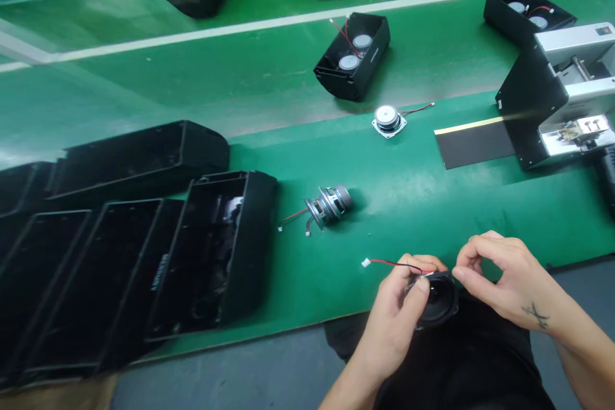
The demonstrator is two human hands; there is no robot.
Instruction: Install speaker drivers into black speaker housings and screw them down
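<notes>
My left hand (394, 317) grips a small loudspeaker driver (441, 302) near the bench's front edge, thumb over its rim, the black cone facing up. A red and black lead with a white connector (366, 262) sticks out to the left from it. At the driver's upper right corner, my right hand (512, 278) has thumb and forefinger pinched together; whatever is between them is too small to make out. Further up the bench, stacked speaker drivers (329, 205) lie on their side with two leads. Another driver (388, 118) rests magnet up, its lead pointing right.
Several black speaker housings (206, 256) crowd the left side. Beyond the bench, a housing with two drivers (353, 57) sits on the green surface, another (523, 9) at far right. A grey and black machine (542, 102) stands right, beside a black strip (475, 144).
</notes>
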